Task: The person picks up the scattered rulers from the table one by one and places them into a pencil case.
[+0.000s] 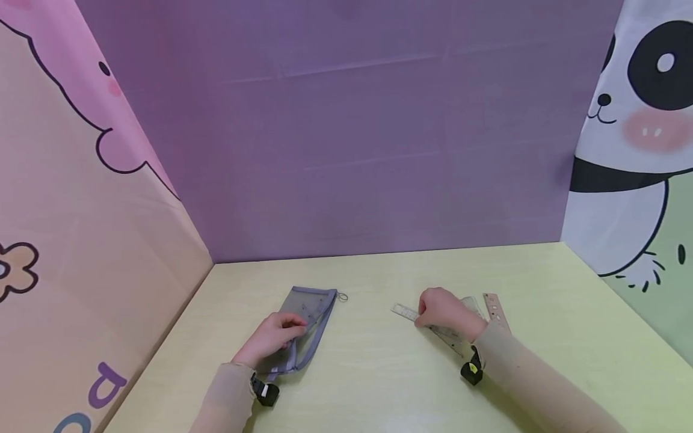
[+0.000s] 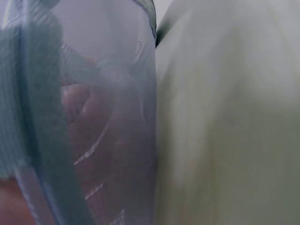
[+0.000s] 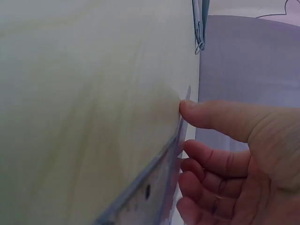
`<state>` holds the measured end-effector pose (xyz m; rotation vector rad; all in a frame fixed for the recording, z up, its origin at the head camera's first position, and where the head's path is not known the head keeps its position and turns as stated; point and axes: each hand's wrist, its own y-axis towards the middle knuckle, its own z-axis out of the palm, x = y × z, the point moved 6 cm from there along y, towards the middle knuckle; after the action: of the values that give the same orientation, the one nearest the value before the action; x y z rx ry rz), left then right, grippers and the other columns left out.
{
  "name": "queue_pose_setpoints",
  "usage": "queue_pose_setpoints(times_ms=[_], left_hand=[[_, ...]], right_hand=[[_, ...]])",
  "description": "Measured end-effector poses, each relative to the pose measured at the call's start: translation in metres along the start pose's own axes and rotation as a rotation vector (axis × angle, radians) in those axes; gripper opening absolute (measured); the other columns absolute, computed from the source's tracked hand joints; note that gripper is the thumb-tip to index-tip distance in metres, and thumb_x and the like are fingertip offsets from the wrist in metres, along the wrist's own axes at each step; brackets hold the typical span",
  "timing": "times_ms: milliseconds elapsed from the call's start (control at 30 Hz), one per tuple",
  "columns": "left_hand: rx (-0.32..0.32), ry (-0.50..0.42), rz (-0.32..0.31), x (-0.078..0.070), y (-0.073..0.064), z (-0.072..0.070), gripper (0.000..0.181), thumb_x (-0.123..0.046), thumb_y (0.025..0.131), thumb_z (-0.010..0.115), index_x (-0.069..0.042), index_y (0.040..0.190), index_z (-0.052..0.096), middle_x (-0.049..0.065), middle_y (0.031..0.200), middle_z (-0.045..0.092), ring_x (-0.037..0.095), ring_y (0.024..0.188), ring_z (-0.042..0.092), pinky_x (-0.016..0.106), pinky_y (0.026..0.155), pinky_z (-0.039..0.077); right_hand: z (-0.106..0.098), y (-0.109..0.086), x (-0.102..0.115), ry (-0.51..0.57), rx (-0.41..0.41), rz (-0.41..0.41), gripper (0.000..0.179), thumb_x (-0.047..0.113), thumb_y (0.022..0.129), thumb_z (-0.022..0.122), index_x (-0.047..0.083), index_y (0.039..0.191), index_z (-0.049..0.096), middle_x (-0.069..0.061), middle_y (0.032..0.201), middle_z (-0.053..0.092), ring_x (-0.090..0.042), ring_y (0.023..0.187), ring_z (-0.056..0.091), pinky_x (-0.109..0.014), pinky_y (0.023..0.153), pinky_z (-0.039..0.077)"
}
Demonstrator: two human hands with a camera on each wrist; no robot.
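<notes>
A grey-blue see-through zip pouch [image 1: 314, 307] lies at the left of the table, with a small loop at its far right corner. My left hand [image 1: 276, 334] grips the pouch's near side. Through its sheer wall [image 2: 108, 140], fingers show dimly in the left wrist view. To the right, my right hand [image 1: 445, 310] pinches a clear ruler [image 1: 404, 311] between thumb and fingers. Partly under that hand is a clear set square [image 1: 452, 341], its outline largely covered. A pinkish ruler [image 1: 495, 310] lies just beyond the right wrist.
The pale wooden table [image 1: 368, 385] meets a purple cloth backdrop [image 1: 346, 150] at its far edge. Printed cloth panels stand on both sides, the right one with a panda [image 1: 639, 132]. Each wrist wears a small black camera.
</notes>
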<state>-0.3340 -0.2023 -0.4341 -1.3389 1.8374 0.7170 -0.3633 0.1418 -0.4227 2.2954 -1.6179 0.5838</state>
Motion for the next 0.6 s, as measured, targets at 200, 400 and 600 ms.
queue_pose_setpoints(times_ms=[200,400,600], left_hand=[[0.007,-0.007,-0.005,-0.014,-0.006,-0.001,0.019,-0.011,0.093,0.062,0.003,0.104,0.068,0.009,0.095,0.065,0.017,0.07,0.048,0.032,0.058,0.046],[0.009,-0.018,-0.001,-0.004,-0.004,0.0,0.02,-0.016,0.093,0.064,0.001,0.105,0.069,0.007,0.095,0.065,0.016,0.069,0.048,0.03,0.056,0.044],[0.002,0.002,-0.012,-0.002,-0.003,0.0,0.018,-0.015,0.093,0.064,-0.001,0.103,0.069,0.004,0.093,0.064,0.015,0.068,0.048,0.028,0.057,0.044]], right_hand=[[0.003,0.003,-0.006,0.023,0.029,0.062,0.017,0.016,0.072,0.078,0.01,0.072,0.062,0.002,0.071,0.058,-0.015,0.063,0.051,-0.032,0.061,0.044],[0.005,0.004,-0.009,0.087,0.059,0.061,0.019,0.016,0.071,0.078,0.009,0.069,0.061,0.001,0.068,0.056,-0.015,0.061,0.048,-0.029,0.056,0.04],[0.002,0.004,-0.008,0.114,0.063,0.035,0.021,0.014,0.072,0.078,0.01,0.068,0.058,0.002,0.067,0.054,-0.014,0.06,0.046,-0.028,0.055,0.038]])
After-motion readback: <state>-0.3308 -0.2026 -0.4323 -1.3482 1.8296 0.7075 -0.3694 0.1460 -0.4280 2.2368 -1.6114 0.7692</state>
